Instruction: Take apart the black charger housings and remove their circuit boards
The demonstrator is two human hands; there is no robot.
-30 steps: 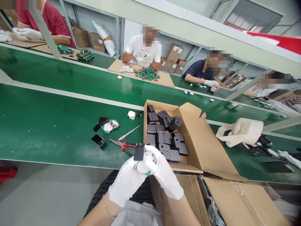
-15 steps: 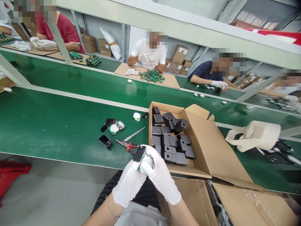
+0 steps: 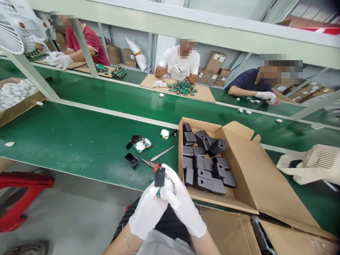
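Black plate (image 3: 159,177) turned, long axis pointing forward; left hand (image 3: 149,209), right hand (image 3: 183,203): grip closed on board (image 3: 159,193).

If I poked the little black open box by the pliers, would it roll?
The black box probably wouldn't roll: its sides look flat. It's hollow, so maybe light, and might slide on the shiny green table.

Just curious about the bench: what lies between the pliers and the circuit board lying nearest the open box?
A slim silver tool lies between the pliers and that circuit board, as the head view shows.
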